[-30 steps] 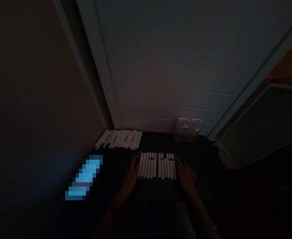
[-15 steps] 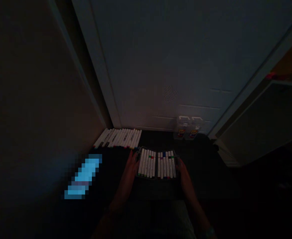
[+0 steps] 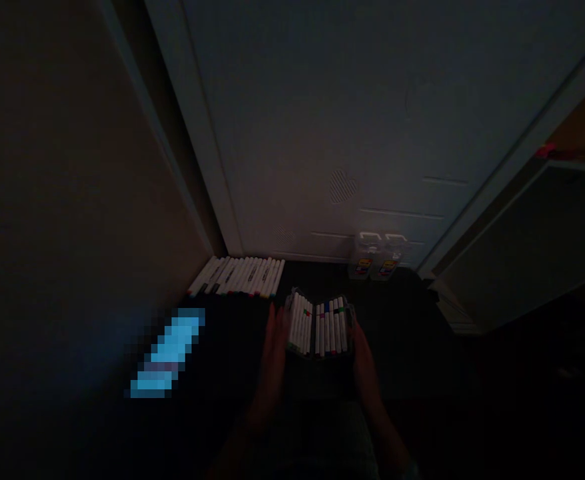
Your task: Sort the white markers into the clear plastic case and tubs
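Two grips [image 3: 274, 343] [image 3: 361, 352], marker case [image 3: 318, 327] held between.

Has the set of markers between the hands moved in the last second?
Yes. The marker set has folded narrower: its left edge has pulled rightward, away from the marker row lying by the door.

The nearer markers [image 3: 317, 327] have white barrels with red, green, blue and purple bands. The farther marker row [image 3: 237, 277] is white with dark tips. The door [image 3: 322, 120] is pale grey, the wall [image 3: 62, 200] dull brown, the floor [image 3: 412, 333] black, and the jar labels [image 3: 375, 269] yellow and red.
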Motion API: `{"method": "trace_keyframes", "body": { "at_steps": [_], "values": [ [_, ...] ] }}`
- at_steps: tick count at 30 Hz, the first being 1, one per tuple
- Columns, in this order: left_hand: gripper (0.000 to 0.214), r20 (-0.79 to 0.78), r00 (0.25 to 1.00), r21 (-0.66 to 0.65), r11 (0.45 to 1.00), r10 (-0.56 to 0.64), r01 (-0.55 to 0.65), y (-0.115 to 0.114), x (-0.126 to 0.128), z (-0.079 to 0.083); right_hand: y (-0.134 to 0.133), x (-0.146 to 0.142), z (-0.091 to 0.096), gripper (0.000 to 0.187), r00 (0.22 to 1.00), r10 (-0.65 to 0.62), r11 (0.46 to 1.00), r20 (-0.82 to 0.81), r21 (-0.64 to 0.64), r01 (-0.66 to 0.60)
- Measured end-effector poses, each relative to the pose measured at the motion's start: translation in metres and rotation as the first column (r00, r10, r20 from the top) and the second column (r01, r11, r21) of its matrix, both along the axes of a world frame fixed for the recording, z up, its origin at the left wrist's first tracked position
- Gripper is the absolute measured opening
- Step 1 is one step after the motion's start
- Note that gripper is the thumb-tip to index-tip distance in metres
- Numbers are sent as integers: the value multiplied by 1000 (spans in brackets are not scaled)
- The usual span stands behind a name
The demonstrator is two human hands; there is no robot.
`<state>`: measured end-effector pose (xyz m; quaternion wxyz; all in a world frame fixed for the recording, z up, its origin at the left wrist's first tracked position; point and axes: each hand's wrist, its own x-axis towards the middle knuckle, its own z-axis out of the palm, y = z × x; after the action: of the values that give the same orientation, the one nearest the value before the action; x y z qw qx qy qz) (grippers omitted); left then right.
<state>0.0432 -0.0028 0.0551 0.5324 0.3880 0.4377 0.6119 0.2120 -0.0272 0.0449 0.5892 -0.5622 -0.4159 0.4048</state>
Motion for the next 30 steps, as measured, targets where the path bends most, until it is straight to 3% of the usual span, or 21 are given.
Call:
{"method": "trace_keyframes", "body": {
  "at_steps": [4,12,21,30],
  "values": [
    [50,24,998,2,998,61,-61,-1,15,-8,-4,-6,-1,50,999,1,1000,-42,7,-1],
    [49,-63,997,115,992,-39,46,-10,26,-2,-4,-18,-3,53,985,40,999,-168,-11,-43],
    [48,-136,982,76,987,-130,141,-19,37,11,-10,-25,8,52,996,47,999,-71,-13,-48],
    [47,-149,965,78,970,-216,229,-23,46,11,-11,-37,11,49,995,79,997,-55,-4,-79]
  ]
}}
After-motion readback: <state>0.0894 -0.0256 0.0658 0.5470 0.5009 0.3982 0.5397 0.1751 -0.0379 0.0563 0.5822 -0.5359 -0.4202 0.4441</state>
